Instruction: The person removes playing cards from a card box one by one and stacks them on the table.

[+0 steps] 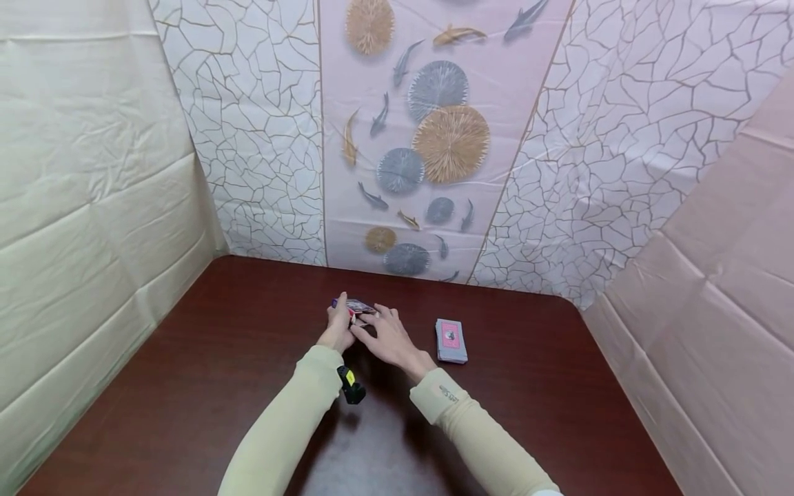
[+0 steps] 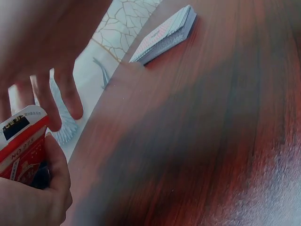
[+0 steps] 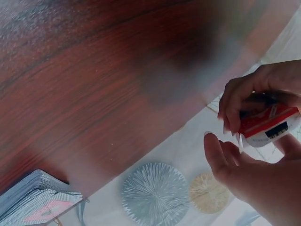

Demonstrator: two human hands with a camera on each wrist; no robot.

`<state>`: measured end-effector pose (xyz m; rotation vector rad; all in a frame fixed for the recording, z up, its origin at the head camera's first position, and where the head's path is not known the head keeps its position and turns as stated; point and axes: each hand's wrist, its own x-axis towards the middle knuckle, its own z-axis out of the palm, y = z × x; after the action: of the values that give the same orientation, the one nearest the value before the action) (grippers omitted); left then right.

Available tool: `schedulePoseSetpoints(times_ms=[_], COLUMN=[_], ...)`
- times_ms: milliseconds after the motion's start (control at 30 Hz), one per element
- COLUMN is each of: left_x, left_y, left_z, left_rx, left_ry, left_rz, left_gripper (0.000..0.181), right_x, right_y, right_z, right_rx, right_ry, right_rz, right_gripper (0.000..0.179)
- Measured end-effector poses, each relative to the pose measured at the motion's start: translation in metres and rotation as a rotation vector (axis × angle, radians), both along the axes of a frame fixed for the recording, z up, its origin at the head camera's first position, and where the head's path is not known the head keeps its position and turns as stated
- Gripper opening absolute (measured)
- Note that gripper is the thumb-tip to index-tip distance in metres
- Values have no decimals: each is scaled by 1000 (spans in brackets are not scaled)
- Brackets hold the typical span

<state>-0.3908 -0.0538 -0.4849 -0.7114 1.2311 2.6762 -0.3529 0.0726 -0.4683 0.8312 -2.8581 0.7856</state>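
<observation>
A red card box (image 2: pixel 26 150) with a white end flap and dark label is in my left hand (image 1: pixel 338 325), which grips it above the table. The left fingers (image 3: pixel 235 101) curl round the box in the right wrist view. My right hand (image 1: pixel 391 339) reaches in beside the box from the right, its fingers (image 2: pixel 69 92) extended and spread near the flap end. Whether a right fingertip touches the box is hard to tell. On the table right of the hands lies a deck of playing cards (image 1: pixel 451 341), squarely stacked with a pink-and-white back on top.
The dark red-brown wooden table (image 1: pixel 527 413) has a glossy patch at its front. A patterned cloth (image 1: pixel 267 138) hangs at the back edge, with plain pale cloths (image 1: pixel 93 207) along the sides.
</observation>
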Motion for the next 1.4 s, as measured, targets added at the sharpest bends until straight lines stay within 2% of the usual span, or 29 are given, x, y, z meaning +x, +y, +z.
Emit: schedulePoseSetpoints(times_ms=[133, 367, 500, 567, 667, 767, 900, 1100, 1200, 1267, 1400], left_x=[2, -1, -7, -12, -12, -6, 1, 5, 7, 8, 9], left_y=[-3, -6, -3, -1, 1, 1, -4, -14, -18, -19, -21], left_z=[3, 5, -2, -10, -13, -8, -2, -1, -1, 0, 1], left_rx=[21, 71, 19, -22, -47, -33, -21, -63, -37, -14, 0], left_ry=[2, 1, -17, -17, -20, -22, -8, -19, -30, -30, -35], left_rz=[10, 77, 96, 95, 84, 78, 90, 118, 127, 126, 100], left_gripper=[80, 78, 82, 88, 91, 85, 81, 78, 75, 73, 71], right_x=[2, 4, 6, 5, 5, 5, 7, 7, 2, -2, -11], right_y=[2, 6, 7, 7, 6, 8, 12, 28, 40, 49, 71], right_z=[1, 3, 4, 5, 5, 6, 9, 8, 3, 0, -8], right_rx=[-40, -98, -120, -128, -137, -113, -49, 31, 37, 27, 54], right_ry=[56, 152, 161, 166, 177, 160, 94, -1, 11, 43, 126], right_rz=[12, -1, -8, -19, -42, -49, -7, 19, -21, -79, -281], right_gripper=[42, 31, 31, 32, 30, 29, 24, 24, 26, 27, 31])
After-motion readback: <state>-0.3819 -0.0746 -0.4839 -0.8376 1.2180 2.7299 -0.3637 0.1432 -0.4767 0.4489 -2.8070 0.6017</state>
